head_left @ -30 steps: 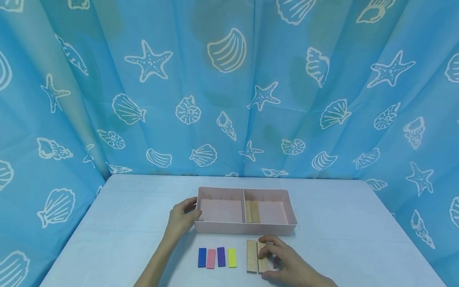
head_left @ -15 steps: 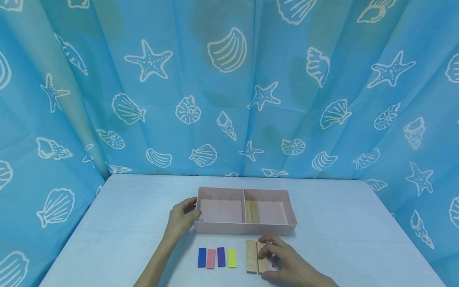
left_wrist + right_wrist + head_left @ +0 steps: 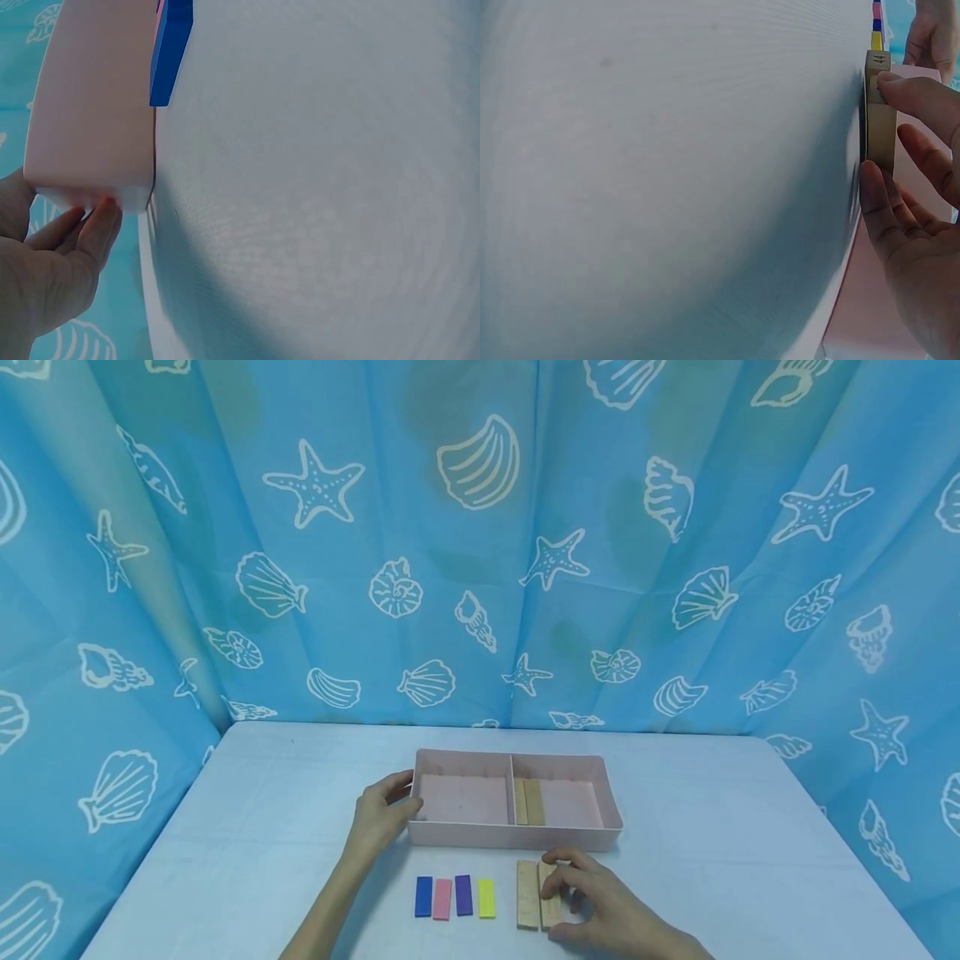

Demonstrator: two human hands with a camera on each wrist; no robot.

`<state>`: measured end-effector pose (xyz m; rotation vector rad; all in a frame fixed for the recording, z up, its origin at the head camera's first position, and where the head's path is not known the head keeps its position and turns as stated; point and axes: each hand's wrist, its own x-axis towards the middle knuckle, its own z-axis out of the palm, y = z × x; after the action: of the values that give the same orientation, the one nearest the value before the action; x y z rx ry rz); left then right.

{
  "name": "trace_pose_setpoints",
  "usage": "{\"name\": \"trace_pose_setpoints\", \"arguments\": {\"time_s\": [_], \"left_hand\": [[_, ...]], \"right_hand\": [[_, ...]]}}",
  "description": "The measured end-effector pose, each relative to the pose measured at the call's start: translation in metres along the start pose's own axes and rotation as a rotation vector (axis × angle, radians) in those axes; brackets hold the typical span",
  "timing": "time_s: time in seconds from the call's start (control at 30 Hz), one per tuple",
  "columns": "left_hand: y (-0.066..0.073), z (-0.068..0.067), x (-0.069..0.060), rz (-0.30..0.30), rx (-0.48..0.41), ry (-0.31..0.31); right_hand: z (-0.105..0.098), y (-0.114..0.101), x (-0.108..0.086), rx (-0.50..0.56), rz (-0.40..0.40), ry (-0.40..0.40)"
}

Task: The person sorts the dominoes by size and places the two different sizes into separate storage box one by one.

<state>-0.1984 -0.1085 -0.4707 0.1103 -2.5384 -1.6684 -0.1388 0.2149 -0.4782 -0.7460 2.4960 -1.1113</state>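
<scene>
The left hand (image 3: pixel 379 817) grips the left end wall of a pink two-compartment box (image 3: pixel 517 837), thumb over the rim; the left wrist view shows its fingertips on the box's end (image 3: pixel 90 135). Below the box, the right hand (image 3: pixel 611 910) pinches the right one of two upright-lying wooden blocks (image 3: pixel 550 906), thumb at the near end and a finger at the far end. Its neighbour, another wooden block (image 3: pixel 527 893), lies close on the left. In the right wrist view, the fingers and thumb of the right hand (image 3: pixel 919 180) hold the block (image 3: pixel 882 135) at the table surface.
Blue (image 3: pixel 423 897), pink (image 3: pixel 442 899), purple (image 3: pixel 463 895) and yellow (image 3: pixel 486 898) pieces lie in a row left of the wooden blocks. Two wooden blocks (image 3: pixel 534 802) lie in the box's right compartment against the divider. A shell-patterned blue curtain (image 3: pixel 480 568) hangs behind the white table (image 3: pixel 712 827).
</scene>
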Motion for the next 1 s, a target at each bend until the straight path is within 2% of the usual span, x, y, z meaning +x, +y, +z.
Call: {"name": "trace_pose_setpoints", "arguments": {"time_s": [0.23,0.43,0.6,0.87,1.0], "left_hand": [[0.0,-0.001,0.001,-0.003,0.006,0.002],[0.001,0.0,0.0,0.013,0.006,0.017],[0.001,0.001,0.001,0.01,0.006,0.024],[0.001,0.001,0.001,-0.003,-0.005,0.012],[0.0,0.0,0.0,0.004,0.003,0.009]], "right_hand": [[-0.004,-0.004,-0.001,0.012,-0.002,0.007],[-0.005,-0.009,-0.003,-0.019,0.019,-0.001],[-0.006,-0.011,-0.006,-0.027,0.007,0.0],[-0.014,-0.014,-0.011,-0.046,-0.16,0.042],[-0.02,-0.017,-0.011,-0.051,-0.173,0.054]]}}
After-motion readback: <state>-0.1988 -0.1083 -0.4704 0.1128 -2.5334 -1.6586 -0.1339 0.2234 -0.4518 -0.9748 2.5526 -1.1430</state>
